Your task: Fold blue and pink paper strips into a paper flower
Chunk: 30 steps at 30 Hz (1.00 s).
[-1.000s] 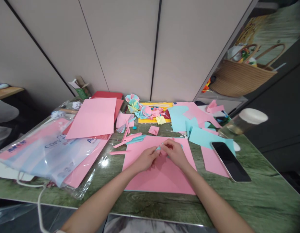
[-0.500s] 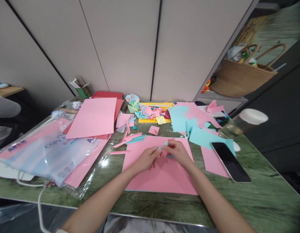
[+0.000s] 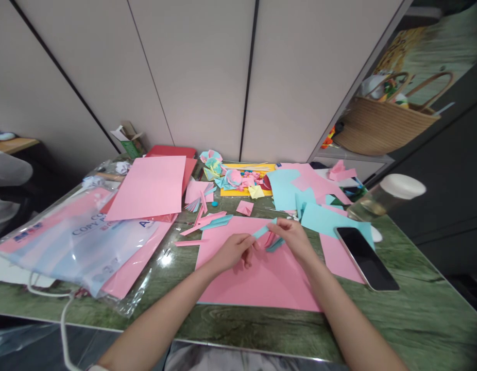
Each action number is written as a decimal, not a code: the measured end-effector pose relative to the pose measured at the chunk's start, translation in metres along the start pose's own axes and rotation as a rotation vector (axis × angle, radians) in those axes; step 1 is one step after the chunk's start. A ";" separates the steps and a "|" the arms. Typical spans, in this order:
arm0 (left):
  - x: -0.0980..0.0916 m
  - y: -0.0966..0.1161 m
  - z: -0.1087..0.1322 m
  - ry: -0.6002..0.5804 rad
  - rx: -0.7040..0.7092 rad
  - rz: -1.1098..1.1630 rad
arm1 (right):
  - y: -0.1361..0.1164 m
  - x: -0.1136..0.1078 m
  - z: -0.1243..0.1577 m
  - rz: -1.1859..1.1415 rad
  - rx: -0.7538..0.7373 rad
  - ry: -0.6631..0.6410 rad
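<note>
A narrow blue paper strip (image 3: 265, 229) stretches between my two hands above a large pink paper sheet (image 3: 257, 288). Its left end is pinched in my left hand (image 3: 235, 251), with the fingers curled. My right hand (image 3: 292, 236) pinches the other end between thumb and fingertips. Just under the strip, folded pink and blue paper pieces (image 3: 275, 245) show between the hands; whether they are held or lie on the sheet I cannot tell. Left of my hands lie several folded pink strips (image 3: 203, 221) and blue strips (image 3: 217, 221). A small folded pink square (image 3: 244, 207) lies behind the sheet.
Paper flowers (image 3: 233, 178) and a yellow tray (image 3: 226, 192) stand at the back. On the right are blue paper (image 3: 335, 221), a phone (image 3: 365, 257) and a lidded cup (image 3: 385, 196). A plastic paper bag (image 3: 107, 242) and pink sheets (image 3: 149, 185) cover the left.
My right hand has moved slightly right and up, away from my left. More of the blue strip now shows between them, along with the folded pieces below.
</note>
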<state>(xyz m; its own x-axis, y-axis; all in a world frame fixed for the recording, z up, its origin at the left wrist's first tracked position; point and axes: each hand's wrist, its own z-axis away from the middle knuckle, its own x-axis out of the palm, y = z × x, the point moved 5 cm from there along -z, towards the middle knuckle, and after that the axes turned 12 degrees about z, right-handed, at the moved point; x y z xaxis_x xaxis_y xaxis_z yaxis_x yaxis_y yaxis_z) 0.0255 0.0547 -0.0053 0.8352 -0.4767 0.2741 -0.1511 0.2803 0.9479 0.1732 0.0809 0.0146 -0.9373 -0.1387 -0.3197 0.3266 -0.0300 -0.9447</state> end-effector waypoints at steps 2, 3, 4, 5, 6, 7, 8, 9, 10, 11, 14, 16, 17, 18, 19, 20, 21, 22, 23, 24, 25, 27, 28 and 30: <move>-0.002 -0.001 -0.001 0.012 0.013 0.005 | 0.000 -0.001 0.000 -0.013 0.019 -0.008; -0.002 -0.002 -0.001 0.024 0.018 0.002 | 0.000 -0.001 0.000 -0.021 0.027 -0.012; -0.003 -0.003 -0.001 0.035 0.021 -0.003 | 0.000 -0.001 0.000 -0.027 0.034 -0.018; -0.004 -0.003 -0.002 0.044 0.024 -0.009 | 0.001 -0.001 0.000 -0.030 0.037 -0.023; -0.004 -0.003 -0.002 0.050 0.025 -0.012 | 0.001 0.000 0.000 -0.031 0.038 -0.024; -0.004 -0.003 -0.002 0.050 0.023 -0.010 | 0.002 0.000 0.000 -0.032 0.036 -0.023; -0.003 -0.003 -0.002 0.044 0.019 -0.003 | 0.002 0.000 -0.001 -0.034 0.035 -0.023; -0.002 -0.003 -0.002 0.034 0.015 0.008 | 0.003 -0.001 -0.001 -0.036 0.034 -0.018; -0.001 -0.002 -0.001 0.023 0.012 0.021 | 0.003 -0.001 -0.001 -0.039 0.035 -0.013; -0.001 -0.002 -0.001 0.013 0.011 0.033 | 0.004 -0.001 -0.001 -0.044 0.039 -0.011; 0.000 -0.001 -0.001 0.008 0.019 0.042 | 0.005 0.001 -0.001 -0.081 0.059 -0.024; 0.000 -0.001 -0.001 0.019 0.020 0.035 | 0.006 0.002 -0.001 -0.098 0.066 -0.023; -0.001 -0.001 -0.001 0.027 0.018 0.033 | 0.007 0.002 -0.001 -0.099 0.066 -0.017; -0.002 -0.002 -0.001 0.034 0.016 0.033 | 0.007 0.002 -0.001 -0.094 0.067 -0.014; -0.002 -0.002 -0.001 0.037 0.013 0.033 | 0.008 0.001 -0.001 -0.086 0.065 -0.015; -0.002 -0.002 -0.001 0.035 0.011 0.034 | 0.008 0.001 -0.002 -0.080 0.058 -0.015; -0.001 -0.001 0.000 0.026 0.005 0.036 | 0.007 0.000 -0.002 -0.077 0.044 -0.010; 0.000 -0.001 0.000 0.012 -0.002 0.040 | 0.006 -0.002 -0.003 -0.074 0.024 0.003; 0.001 -0.001 0.001 -0.003 -0.008 0.047 | 0.005 -0.004 -0.004 -0.069 0.004 0.021; 0.002 0.000 0.001 -0.018 -0.013 0.057 | 0.004 -0.006 -0.004 -0.064 -0.012 0.040; 0.003 0.001 0.002 -0.028 -0.016 0.068 | 0.003 -0.007 -0.005 -0.061 -0.022 0.056; 0.004 0.001 0.002 -0.038 -0.013 0.088 | 0.004 -0.008 -0.005 -0.063 -0.018 0.063; 0.003 0.002 0.003 -0.040 -0.009 0.094 | 0.004 -0.008 -0.005 -0.068 -0.012 0.061; 0.003 0.001 0.002 -0.043 -0.001 0.100 | 0.005 -0.007 -0.005 -0.086 0.002 0.049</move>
<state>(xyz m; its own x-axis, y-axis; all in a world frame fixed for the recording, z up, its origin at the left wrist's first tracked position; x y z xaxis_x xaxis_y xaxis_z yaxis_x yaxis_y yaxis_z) 0.0265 0.0517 -0.0028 0.7925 -0.4815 0.3742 -0.2323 0.3290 0.9153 0.1808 0.0871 0.0116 -0.9667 -0.0869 -0.2405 0.2447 -0.0416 -0.9687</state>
